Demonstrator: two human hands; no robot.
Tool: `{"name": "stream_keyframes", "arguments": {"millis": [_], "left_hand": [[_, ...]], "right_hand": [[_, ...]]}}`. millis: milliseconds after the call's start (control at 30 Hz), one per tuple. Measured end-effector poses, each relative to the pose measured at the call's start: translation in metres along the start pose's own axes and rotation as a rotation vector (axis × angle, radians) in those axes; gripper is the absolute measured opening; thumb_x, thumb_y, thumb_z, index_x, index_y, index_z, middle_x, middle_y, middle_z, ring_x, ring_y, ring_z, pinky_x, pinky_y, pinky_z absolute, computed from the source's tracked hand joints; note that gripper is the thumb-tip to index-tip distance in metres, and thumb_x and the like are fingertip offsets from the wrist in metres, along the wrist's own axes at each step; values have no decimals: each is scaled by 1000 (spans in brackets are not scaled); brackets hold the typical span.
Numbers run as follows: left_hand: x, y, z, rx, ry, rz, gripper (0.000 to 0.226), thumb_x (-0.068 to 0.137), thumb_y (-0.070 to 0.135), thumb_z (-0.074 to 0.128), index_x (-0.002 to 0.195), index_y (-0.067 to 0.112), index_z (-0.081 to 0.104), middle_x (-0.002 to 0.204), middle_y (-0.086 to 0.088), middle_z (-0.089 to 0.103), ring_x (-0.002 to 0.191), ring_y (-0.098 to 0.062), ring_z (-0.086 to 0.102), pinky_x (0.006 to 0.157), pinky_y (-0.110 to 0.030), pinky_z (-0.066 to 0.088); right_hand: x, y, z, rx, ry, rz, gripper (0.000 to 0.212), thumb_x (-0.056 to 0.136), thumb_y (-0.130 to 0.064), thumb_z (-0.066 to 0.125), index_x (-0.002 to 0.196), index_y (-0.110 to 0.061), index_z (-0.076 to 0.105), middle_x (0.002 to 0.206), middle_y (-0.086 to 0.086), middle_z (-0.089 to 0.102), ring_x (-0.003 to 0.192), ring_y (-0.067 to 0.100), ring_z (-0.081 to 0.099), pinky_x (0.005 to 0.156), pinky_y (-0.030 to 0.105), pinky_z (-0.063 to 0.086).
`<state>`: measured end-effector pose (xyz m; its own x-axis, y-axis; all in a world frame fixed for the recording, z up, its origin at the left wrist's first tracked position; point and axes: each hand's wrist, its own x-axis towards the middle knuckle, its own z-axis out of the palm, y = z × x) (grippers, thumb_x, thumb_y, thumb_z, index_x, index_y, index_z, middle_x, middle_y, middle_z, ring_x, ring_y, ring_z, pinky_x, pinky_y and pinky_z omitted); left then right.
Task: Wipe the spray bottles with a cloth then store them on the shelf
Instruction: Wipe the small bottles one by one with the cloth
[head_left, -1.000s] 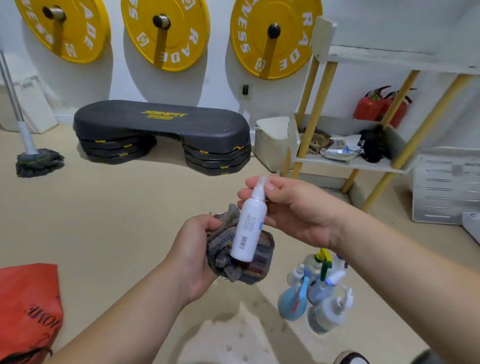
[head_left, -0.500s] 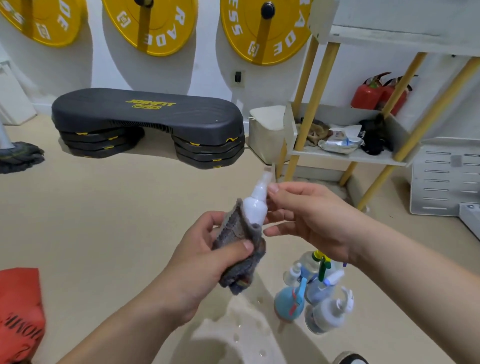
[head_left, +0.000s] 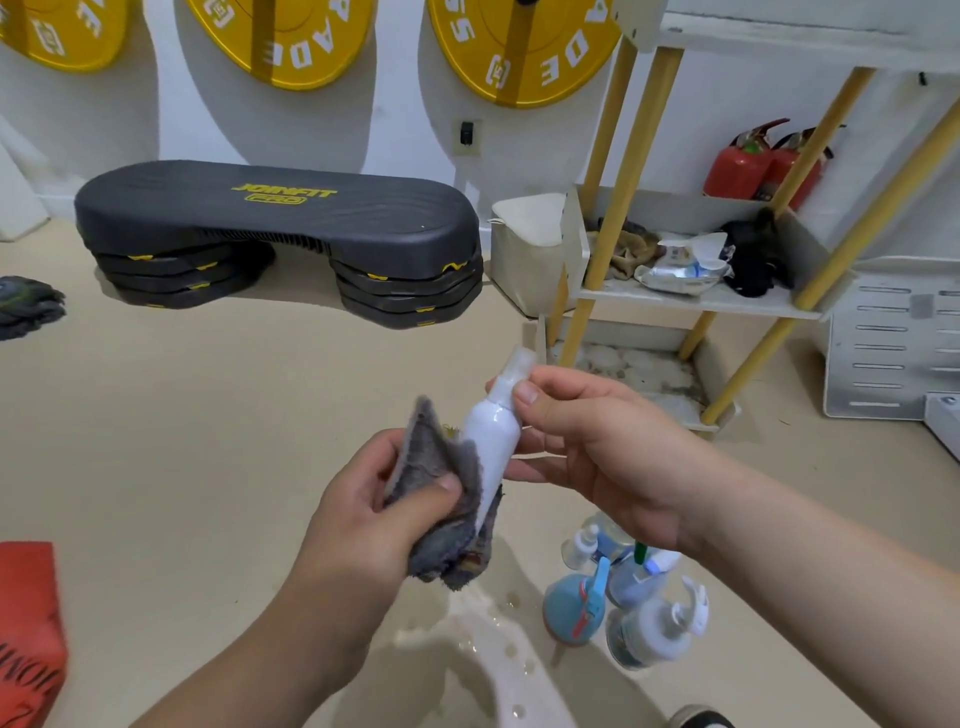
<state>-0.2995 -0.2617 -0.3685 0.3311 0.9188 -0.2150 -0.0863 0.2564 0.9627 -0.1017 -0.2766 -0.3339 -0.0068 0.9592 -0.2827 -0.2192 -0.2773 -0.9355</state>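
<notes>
Now | spray bottle (head_left: 491, 441) near-upright, nozzle up-right | right grip (head_left: 597, 457) pinches its neck | left grip (head_left: 363, 519) clenches cloth (head_left: 447, 540) round base

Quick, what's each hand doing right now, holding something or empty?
Left hand: closed, gripping a fuzzy grey cloth.
Right hand: closed, pinching a small white plastic spray bottle near its top.
</notes>
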Motion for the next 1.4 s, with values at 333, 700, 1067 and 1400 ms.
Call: {"name": "stream_keyframes", "arguments": {"millis": [333,700,1067,1400], "left_hand": [[8,3,3,-327,22,-308,39,107,23,41,125,4,71,115,-15,79,104,-29,78,85,-45,51],[5,0,4,-85,107,-67,31,108,27,46,101,14,74,90,-11,79,69,-30,72,64,-40,46],[4,-10,2,522,-150,361,25,107,42,39,121,47,59,92,16,73,83,-8,70,72,-34,53],[18,-2,-10,-147,-87,-359,43,105,26,45,125,-3,69,117,-20,74,103,-33,71,109,-56,48]], "right_hand": [[-5,-4,7,53,22,87,15,91,-23,73,85,-20,60,92,6,66,88,24,61,84,45,64],[-7,0,9,82,43,171,19,93,-29,73,86,-20,57,77,1,66,84,24,63,84,51,63],[-6,13,31,-103,63,60,10,99,-12,66,95,-19,59,82,11,62,71,22,58,75,44,62],[-6,10,24,-17,-1,144,5,104,-19,62,105,-14,60,95,10,65,91,26,60,75,41,64]]}}
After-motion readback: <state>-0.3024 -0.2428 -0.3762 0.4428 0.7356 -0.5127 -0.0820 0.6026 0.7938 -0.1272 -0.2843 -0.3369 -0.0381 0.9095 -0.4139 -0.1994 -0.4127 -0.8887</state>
